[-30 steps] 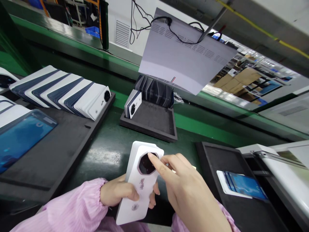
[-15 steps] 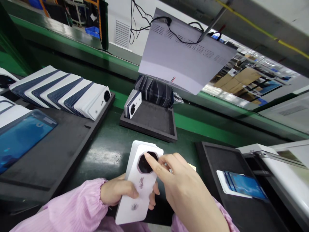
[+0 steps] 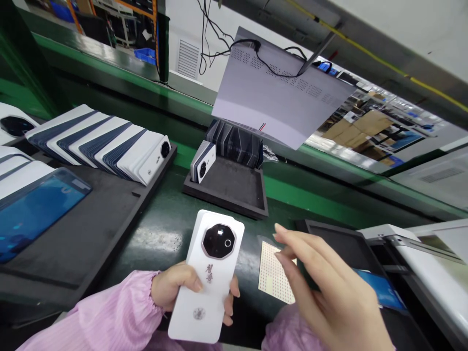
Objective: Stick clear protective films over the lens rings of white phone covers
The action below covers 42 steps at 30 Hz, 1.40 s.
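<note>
Lifting off the camera ring, the right hand [image 3: 329,297] hangs open — left hand [image 3: 175,292] grip stays clamped on the white phones [image 3: 208,282].

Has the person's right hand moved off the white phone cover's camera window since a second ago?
Yes. The right hand has pulled away to the right of the white phone cover, toward the dotted sheet on the green bench; its fingers are open.

Bright overhead light, glare on bench [image 3: 161,239], edges warped.
</note>
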Available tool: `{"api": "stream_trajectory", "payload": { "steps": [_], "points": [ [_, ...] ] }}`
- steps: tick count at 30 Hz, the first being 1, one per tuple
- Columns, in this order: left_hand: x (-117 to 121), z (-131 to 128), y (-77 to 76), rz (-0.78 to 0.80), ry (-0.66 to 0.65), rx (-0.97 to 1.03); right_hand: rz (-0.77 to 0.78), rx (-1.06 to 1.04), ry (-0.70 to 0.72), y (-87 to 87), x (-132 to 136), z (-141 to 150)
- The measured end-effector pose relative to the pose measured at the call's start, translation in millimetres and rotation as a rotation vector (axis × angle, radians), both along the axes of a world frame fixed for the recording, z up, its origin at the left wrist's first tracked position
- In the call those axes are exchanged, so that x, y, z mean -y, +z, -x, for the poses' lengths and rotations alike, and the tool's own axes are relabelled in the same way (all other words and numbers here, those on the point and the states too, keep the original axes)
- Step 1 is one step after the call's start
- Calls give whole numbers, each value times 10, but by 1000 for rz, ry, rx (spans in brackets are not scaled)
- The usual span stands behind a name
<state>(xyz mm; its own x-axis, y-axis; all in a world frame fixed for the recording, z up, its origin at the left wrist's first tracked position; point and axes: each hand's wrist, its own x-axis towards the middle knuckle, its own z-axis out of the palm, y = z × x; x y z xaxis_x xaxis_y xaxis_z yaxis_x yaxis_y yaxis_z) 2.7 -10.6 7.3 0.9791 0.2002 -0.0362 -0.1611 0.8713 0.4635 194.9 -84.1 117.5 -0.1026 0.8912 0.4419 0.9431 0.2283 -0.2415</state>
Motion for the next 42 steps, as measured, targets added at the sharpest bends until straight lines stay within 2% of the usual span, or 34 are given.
{"api": "stream_trajectory", "payload": {
  "steps": [5, 9, 12, 20, 28, 31, 33, 35, 36, 37, 39, 40, 42],
  "points": [
    [-3, -2, -49, 16, -7, 37, -23, -183, -53, 12, -65, -107],
    [-5, -10, -99, 10, 10, 59, 64, -484, 0, -50, -235, -162],
    [-13, -14, -101, -19, 5, 65, 85, -575, 12, -117, -368, -158],
    [-16, 4, -113, -34, 12, 69, 87, -519, -2, -157, -456, -140],
    [-50, 5, -91, -79, -10, 29, 216, -374, -6, -173, -578, -149],
    [-66, -4, -26, -45, -16, -12, 105, -485, -43, -130, -420, -396],
    [-77, -14, 23, -14, 11, -23, -62, -620, -177, -139, -178, -629],
    [-88, -26, 63, -4, 33, -21, -181, -706, -354, -226, 107, -848],
    [-92, -31, 79, -8, 32, -19, -184, -720, -426, -306, 236, -941],
    [-96, -36, 90, -16, 26, -16, -141, -726, -476, -410, 342, -1023],
    [-99, -44, 96, -30, 16, -13, 52, -730, -520, -681, 456, -1155],
    [-100, -47, 92, -34, 15, -11, 173, -738, -524, -834, 461, -1208],
    [-103, -53, 68, -43, 10, -9, 252, -741, -531, -1137, 387, -1296]
  ]
}}
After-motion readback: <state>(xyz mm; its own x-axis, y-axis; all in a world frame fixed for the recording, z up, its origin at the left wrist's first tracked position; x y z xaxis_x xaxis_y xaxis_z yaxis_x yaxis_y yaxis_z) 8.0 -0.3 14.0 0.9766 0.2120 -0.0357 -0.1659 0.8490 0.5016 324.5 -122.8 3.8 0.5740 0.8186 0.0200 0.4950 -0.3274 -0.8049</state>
